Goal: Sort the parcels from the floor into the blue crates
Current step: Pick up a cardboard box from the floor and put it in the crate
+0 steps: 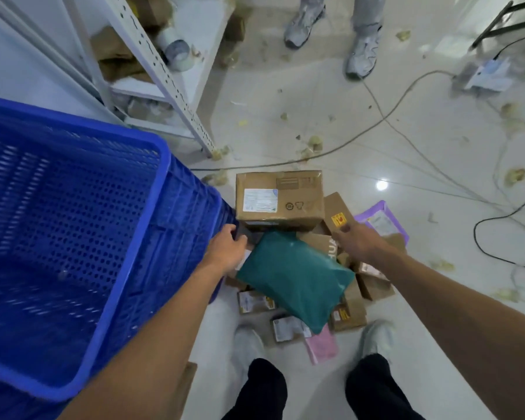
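A heap of parcels lies on the floor in front of my feet. On top is a teal plastic mailer [294, 277], with a large cardboard box [278, 200] behind it. Several small cardboard boxes [349, 313], a pink mailer [322, 347] and a purple mailer [379, 219] lie around them. A big blue crate [73, 237] stands at my left, tilted toward me, with nothing visible inside. My left hand [226, 248] reaches down between the crate and the teal mailer, fingers loosely bent, holding nothing. My right hand [356, 241] hovers over a small box with a yellow sticker [338, 219], nothing in it.
A white metal shelf rack [164, 74] with tape rolls and cardboard stands at the back left. Another person's shoes [361, 53] are at the top. Cables [382, 122] and paper scraps lie across the tiled floor to the right. My own shoes flank the heap's near edge.
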`<state>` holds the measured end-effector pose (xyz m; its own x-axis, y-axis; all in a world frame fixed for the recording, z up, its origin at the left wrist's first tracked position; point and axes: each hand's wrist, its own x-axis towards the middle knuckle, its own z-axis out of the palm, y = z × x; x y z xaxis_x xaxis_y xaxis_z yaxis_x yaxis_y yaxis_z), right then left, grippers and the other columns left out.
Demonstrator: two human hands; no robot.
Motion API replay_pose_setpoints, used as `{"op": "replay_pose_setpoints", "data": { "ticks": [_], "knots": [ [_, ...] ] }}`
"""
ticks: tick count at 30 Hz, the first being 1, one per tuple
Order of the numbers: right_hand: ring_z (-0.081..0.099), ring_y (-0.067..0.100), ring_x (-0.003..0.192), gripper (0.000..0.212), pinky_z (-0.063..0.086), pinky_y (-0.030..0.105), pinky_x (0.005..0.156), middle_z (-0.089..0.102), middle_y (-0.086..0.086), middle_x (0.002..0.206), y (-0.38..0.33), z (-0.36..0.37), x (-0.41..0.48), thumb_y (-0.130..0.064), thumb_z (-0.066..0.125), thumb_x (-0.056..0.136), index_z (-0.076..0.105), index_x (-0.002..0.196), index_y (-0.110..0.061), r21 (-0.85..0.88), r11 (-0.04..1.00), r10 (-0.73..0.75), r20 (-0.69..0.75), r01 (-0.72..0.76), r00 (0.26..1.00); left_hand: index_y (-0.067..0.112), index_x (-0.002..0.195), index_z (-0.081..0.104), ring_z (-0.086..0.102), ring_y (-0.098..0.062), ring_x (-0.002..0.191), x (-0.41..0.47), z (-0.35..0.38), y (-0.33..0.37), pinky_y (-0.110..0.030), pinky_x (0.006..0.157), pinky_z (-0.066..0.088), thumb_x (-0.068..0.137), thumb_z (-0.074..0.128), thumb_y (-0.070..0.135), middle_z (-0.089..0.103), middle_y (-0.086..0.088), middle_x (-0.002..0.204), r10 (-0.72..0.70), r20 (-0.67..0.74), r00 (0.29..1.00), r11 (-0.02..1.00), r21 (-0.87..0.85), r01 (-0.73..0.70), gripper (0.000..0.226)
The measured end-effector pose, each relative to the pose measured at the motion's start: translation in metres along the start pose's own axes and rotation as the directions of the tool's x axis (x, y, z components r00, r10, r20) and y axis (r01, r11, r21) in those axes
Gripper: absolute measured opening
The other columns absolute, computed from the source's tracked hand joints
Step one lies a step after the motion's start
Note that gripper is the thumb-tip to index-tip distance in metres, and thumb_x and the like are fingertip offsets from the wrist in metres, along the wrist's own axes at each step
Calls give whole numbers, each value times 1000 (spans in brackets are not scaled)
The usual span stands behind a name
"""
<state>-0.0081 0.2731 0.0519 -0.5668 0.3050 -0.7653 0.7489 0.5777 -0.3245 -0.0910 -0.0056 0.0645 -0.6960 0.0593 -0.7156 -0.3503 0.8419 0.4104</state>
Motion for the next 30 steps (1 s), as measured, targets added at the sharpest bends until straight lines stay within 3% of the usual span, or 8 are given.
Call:
{"op": "replay_pose_setpoints", "data": {
  "ticks": [5, 8, 10, 13, 17, 23, 27, 30],
  "knots": [
    [57, 21, 98, 86, 48, 37, 81, 56, 7, 135, 14, 32, 102, -66, 62, 78, 36, 145, -19, 221, 975, 21, -27, -14, 999, 24, 159, 18, 37, -28, 144, 88, 37, -30, -48, 117, 34, 96, 56, 39, 34, -4, 161, -85, -47, 995, 995, -46, 83, 75],
    [55, 22, 116, 107, 47, 43, 99, 45, 4, 149, 23, 51, 145, -67, 73, 66, 26, 151, -24, 335, 939, -66, -35, 74, 997, 26, 159, 17, 35, -24, 145, 129, 53, -42, -44, 118, 33, 96, 60, 27, 31, 1, 162, -59, -58, 997, 989, -140, 50, 76],
    [54, 18, 117, 100, 48, 39, 99, 50, 0, 144, 29, 66, 164, -54, 80, 70, 29, 151, -23, 407, 902, -146, -29, 145, 989, 27, 157, 26, 39, -20, 142, 148, 60, -48, -34, 112, 35, 94, 61, 15, 41, 4, 156, -33, -58, 998, 974, -227, 19, 73],
    [57, 10, 110, 83, 43, 16, 73, 61, -11, 123, 28, 85, 175, -43, 83, 73, 40, 142, -27, 481, 856, -212, -8, 190, 977, 29, 149, 40, 55, -13, 125, 159, 64, -49, -27, 96, 45, 94, 60, 4, 60, 16, 128, -12, -65, 998, 940, -341, -11, 64],
    [58, 0, 94, 65, 43, 17, 64, 64, -9, 115, 19, 80, 172, -35, 79, 78, 46, 133, -28, 593, 789, -159, -53, 159, 986, 38, 144, 46, 59, 23, 84, 150, 57, -46, -8, 68, 46, 96, 56, 4, 66, 41, 88, 16, -25, 1000, 922, -386, -25, 60],
    [55, -11, 76, 24, 36, 14, 61, 61, -34, 83, 2, 46, 146, -40, 70, 86, 52, 100, -46, 595, 785, -158, -80, 174, 984, 51, 134, 46, 61, 23, 82, 124, 35, -34, -6, 62, 49, 96, 48, -1, 68, 42, 89, 54, 1, 999, 906, -420, -48, 64],
    [49, -6, 89, 54, 36, 20, 65, 58, -17, 109, -10, 23, 118, -42, 69, 87, 43, 134, -35, 635, 747, -155, -121, 196, 981, 61, 111, 54, 57, 27, 85, 99, 22, -12, -10, 68, 48, 94, 48, 0, 66, 44, 91, 81, -30, 996, 886, -457, -86, 63],
    [52, 0, 98, 64, 39, 24, 72, 57, -15, 117, -16, -3, 87, -44, 69, 85, 41, 141, -33, 647, 727, -160, -163, 228, 974, 62, 127, 53, 60, 18, 91, 69, 11, 8, -19, 76, 46, 93, 48, 5, 66, 40, 102, 71, -88, 994, 877, -469, -104, 67]
  ]
}}
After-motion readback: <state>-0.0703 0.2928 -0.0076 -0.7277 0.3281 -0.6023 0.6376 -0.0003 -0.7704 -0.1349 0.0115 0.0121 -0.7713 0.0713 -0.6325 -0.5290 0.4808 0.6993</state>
